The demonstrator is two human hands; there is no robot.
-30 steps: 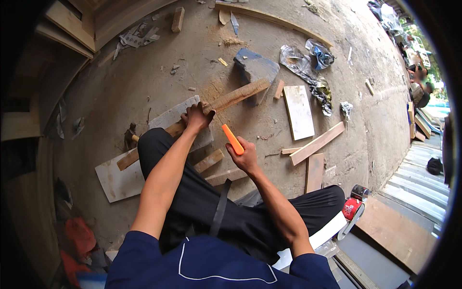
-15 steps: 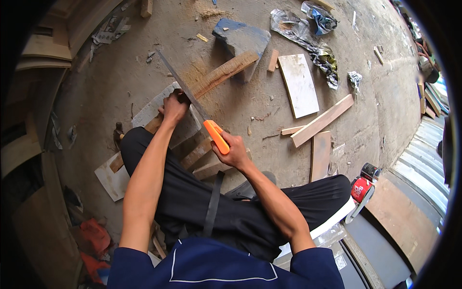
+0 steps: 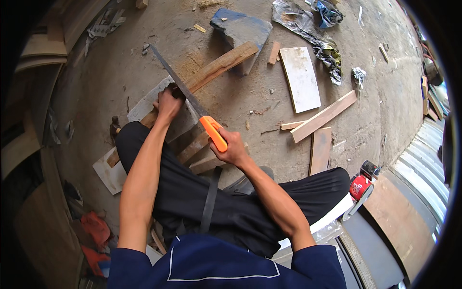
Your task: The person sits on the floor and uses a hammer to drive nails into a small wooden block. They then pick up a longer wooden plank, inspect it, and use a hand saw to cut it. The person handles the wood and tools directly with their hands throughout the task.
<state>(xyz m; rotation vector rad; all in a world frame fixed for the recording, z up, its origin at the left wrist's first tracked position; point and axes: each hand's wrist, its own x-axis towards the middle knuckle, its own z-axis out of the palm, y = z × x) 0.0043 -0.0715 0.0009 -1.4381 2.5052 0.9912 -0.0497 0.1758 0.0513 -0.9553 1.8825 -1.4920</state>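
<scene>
Wooden beam (image 3: 222,67) under the left hand (image 3: 170,102)

1. The floor (image 3: 380,111) is grey and dusty, like concrete.
2. On it stands a blue-grey block (image 3: 243,26); one end of a wooden bar (image 3: 221,65) rests upon this block.
3. A pale slab (image 3: 147,101) lies nearer to the person, under the same bar.
4. Sawdust (image 3: 190,62) is spread between these two supports.
5. To the right there lies a white board (image 3: 301,79), with a small wood piece (image 3: 274,53) just beside it.
6. Near this board lie crumpled plastic sheeting (image 3: 327,58), a long plank (image 3: 325,115) and a brown board (image 3: 320,149).
7. At the left, a hammer (image 3: 114,127) is near the knee.
</scene>
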